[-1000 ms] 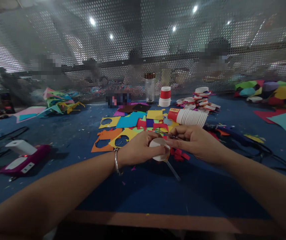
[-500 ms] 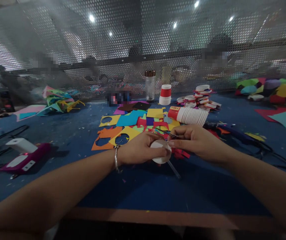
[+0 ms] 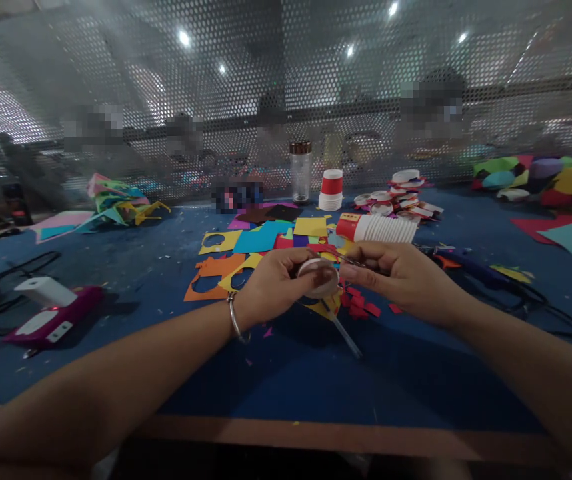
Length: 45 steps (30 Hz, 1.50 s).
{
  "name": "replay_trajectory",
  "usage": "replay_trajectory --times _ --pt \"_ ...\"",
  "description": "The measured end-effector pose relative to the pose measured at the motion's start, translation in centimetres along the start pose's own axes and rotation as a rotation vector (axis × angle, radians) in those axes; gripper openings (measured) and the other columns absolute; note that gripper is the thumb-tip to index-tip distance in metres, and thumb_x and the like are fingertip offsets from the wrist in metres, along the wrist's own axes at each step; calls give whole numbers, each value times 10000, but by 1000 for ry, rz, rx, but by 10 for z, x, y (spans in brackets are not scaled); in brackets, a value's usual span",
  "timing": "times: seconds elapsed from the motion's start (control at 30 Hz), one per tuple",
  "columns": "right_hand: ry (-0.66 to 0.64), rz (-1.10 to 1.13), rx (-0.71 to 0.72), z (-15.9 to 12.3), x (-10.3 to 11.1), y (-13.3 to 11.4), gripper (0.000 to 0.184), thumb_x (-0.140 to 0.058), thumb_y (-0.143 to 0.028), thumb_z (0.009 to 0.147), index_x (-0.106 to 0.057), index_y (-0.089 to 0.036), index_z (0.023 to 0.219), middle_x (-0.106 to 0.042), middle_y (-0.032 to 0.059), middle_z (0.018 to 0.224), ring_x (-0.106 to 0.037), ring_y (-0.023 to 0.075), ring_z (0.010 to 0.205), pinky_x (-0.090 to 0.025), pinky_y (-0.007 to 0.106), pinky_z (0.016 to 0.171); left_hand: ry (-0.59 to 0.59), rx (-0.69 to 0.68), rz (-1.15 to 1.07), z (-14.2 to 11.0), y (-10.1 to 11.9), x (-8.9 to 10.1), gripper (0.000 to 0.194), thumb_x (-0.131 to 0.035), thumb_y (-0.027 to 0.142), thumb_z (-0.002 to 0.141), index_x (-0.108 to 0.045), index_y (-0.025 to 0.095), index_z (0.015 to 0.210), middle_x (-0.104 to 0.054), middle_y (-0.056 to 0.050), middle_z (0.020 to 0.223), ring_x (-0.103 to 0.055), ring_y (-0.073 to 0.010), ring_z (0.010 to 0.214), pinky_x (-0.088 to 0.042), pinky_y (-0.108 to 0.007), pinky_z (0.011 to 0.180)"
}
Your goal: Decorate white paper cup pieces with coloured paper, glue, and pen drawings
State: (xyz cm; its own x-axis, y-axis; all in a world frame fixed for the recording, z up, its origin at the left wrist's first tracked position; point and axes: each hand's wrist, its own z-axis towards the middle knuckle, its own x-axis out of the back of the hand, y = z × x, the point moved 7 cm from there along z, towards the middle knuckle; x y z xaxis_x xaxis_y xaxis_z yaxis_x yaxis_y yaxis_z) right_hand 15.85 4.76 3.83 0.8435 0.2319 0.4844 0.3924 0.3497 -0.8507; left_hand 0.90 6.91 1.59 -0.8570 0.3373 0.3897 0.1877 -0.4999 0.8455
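My left hand (image 3: 286, 280) is closed on a round white paper cup piece (image 3: 325, 283), thumb across its face. Beside it, my right hand (image 3: 391, 270) pinches what look like small scissors (image 3: 353, 260), their blades pointing toward the cup piece. Part of the scissors is hidden by the fingers. A bit of red paper (image 3: 327, 249) shows by the blades at the cup's far edge. Beneath the hands lie small red paper pieces (image 3: 361, 305), a yellow paper scrap (image 3: 325, 308) and a clear stick (image 3: 349, 339).
Coloured paper sheets (image 3: 256, 240) spread beyond my hands. Stacked paper cups (image 3: 386, 229) lie on their side, near an upright cup stack (image 3: 332, 190) and a glass bottle (image 3: 301, 173). A purple power strip (image 3: 81, 310) sits left; a dark blue tool (image 3: 466, 263) with cable lies right.
My left hand has tilted and raised the cup piece slightly. The right hand's scissors have shifted up beside its far edge, and more red pieces and the yellow scrap show below.
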Motion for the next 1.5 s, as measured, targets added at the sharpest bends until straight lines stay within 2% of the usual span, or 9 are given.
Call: replay_trajectory --times 0.2,0.33,0.47,0.83,1.07,1.27,1.5 --pt "-1 -112 54 -3 0 -2 499 -624 -685 893 -654 -205 758 -493 -31 611 -400 106 530 -305 273 495 61 -61 -46 1 6 6 135 -668 268 834 -762 172 851 -703 10 726 -549 -96 650 -468 -218 629" --pt "16 -188 63 -3 1 -1 537 -590 -721 902 -649 -205 766 -517 -17 626 -433 117 550 -314 280 518 89 -57 -27 -2 6 7 172 -656 254 822 -797 180 889 -723 6 741 -584 -108 675 -495 -229 649" --pt "43 -220 97 -4 1 -2 562 -572 -743 902 -644 -205 754 -536 -3 644 -451 129 577 -320 289 542 92 -52 -26 -3 5 6 157 -674 268 822 -800 176 843 -726 -1 730 -592 -110 676 -509 -228 647" --pt "52 -367 246 -10 1 -16 525 -555 -652 968 -572 -205 693 -464 -36 585 -407 97 515 -312 279 520 42 -38 -50 -5 11 0 202 -682 315 814 -694 174 670 -555 41 596 -457 -87 592 -427 -212 571" --pt "60 -392 254 -12 0 -18 520 -549 -641 980 -567 -204 698 -470 -36 573 -404 89 499 -307 267 496 15 -39 -71 -4 9 -1 209 -725 338 828 -723 173 699 -586 27 632 -473 -92 612 -450 -217 591" --pt "74 -454 305 -13 1 -18 500 -530 -585 1010 -579 -193 705 -473 -42 572 -400 80 494 -305 247 492 -15 -31 -150 -2 6 -3 284 -790 434 810 -774 156 756 -621 10 656 -484 -94 616 -450 -210 580" --pt "70 -439 299 -12 1 -15 529 -505 -603 1020 -587 -189 699 -487 -32 571 -429 90 517 -327 255 512 -44 33 -241 -1 1 -5 236 -797 378 798 -758 158 725 -574 27 624 -442 -83 600 -400 -207 564"
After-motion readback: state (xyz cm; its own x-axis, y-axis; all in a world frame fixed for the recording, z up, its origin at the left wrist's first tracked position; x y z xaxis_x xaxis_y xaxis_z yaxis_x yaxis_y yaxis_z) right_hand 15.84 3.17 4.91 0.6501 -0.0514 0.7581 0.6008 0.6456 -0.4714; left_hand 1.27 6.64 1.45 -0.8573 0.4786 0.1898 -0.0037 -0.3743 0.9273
